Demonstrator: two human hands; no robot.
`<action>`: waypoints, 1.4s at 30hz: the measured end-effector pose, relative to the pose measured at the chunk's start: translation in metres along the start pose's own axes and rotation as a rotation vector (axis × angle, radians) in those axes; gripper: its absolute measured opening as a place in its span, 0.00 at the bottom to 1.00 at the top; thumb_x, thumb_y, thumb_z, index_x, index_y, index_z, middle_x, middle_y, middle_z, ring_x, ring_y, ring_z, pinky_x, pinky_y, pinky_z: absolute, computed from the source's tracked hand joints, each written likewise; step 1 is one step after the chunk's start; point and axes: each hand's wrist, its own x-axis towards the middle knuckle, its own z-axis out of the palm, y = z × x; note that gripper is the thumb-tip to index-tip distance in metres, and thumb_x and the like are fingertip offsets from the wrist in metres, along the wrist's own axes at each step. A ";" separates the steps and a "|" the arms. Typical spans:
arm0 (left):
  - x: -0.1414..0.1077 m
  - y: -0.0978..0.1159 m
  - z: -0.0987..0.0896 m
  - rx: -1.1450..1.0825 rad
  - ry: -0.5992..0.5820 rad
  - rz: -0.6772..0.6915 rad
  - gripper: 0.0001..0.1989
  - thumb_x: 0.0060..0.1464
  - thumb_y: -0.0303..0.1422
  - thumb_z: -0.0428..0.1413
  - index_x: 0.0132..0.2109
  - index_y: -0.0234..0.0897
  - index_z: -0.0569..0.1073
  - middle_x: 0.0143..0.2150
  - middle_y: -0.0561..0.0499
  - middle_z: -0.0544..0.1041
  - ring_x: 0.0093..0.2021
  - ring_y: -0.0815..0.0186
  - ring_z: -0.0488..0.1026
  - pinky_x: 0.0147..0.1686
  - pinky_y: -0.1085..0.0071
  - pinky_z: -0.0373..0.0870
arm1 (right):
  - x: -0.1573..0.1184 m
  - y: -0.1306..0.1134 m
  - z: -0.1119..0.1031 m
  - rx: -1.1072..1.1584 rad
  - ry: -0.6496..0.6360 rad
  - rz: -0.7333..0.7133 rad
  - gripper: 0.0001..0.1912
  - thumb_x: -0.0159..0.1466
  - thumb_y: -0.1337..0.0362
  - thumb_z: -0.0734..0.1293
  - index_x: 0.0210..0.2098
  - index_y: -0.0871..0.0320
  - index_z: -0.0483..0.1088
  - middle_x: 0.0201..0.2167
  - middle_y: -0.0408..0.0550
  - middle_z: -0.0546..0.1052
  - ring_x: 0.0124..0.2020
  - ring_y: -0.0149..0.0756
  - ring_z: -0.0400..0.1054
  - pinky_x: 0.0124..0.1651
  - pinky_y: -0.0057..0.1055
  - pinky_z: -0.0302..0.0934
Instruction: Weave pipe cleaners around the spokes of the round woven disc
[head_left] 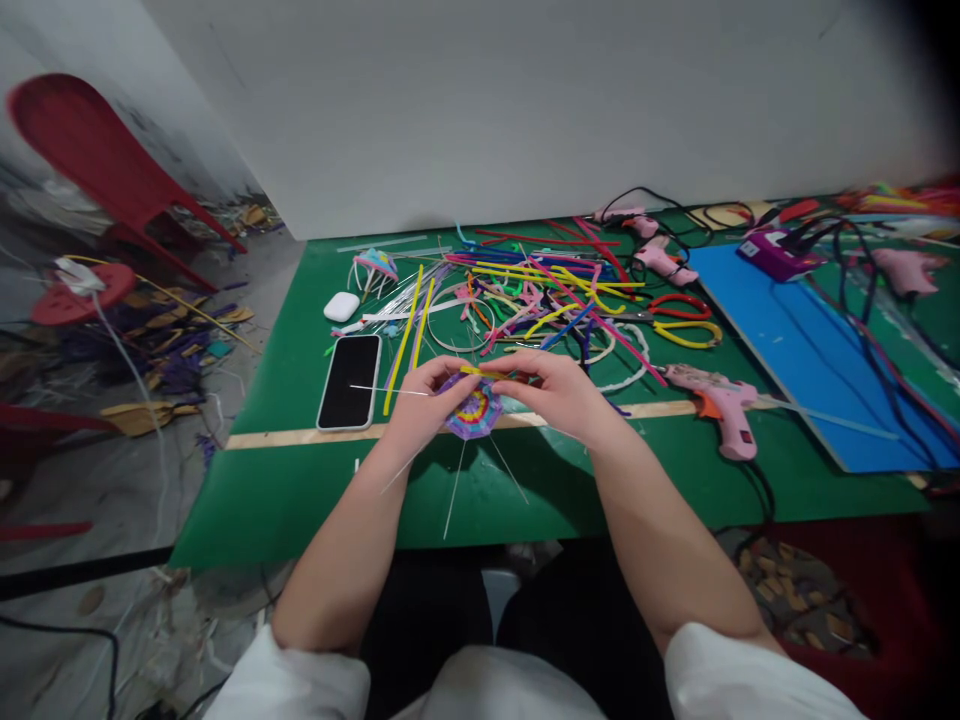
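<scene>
A small round woven piece (pixel 474 412), ringed in purple, blue, pink and yellow, is held above the green table, with thin white wires sticking out around it. My left hand (pixel 433 395) pinches its left edge. At the upper right edge, my right hand (pixel 547 388) has its fingers closed on a yellow pipe cleaner (pixel 480 372), which runs along the top of the piece between both hands. The fingertips partly cover the top edge.
A phone (pixel 350 382) and white case (pixel 342 307) lie left. Behind the hands is a pile of pipe cleaners (pixel 540 290). Scissors (pixel 686 322), a pink glue gun (pixel 724 405) and a blue board (pixel 810 370) lie right. Cords cross the right side of the green table (pixel 300 500).
</scene>
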 end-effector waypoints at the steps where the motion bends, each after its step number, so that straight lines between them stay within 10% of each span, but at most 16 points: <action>1: 0.000 0.000 0.000 0.004 0.004 -0.003 0.12 0.44 0.37 0.61 0.35 0.35 0.73 0.28 0.54 0.73 0.27 0.73 0.68 0.28 0.78 0.66 | 0.000 0.000 0.000 -0.004 0.002 -0.002 0.12 0.56 0.64 0.66 0.40 0.55 0.75 0.37 0.46 0.77 0.33 0.31 0.68 0.34 0.28 0.60; 42: 0.002 -0.002 0.003 -0.144 -0.019 0.075 0.09 0.51 0.37 0.57 0.34 0.38 0.67 0.26 0.57 0.67 0.26 0.75 0.64 0.26 0.80 0.62 | 0.005 0.009 0.008 0.201 0.115 0.119 0.09 0.52 0.61 0.70 0.29 0.61 0.74 0.25 0.44 0.75 0.24 0.28 0.65 0.29 0.27 0.60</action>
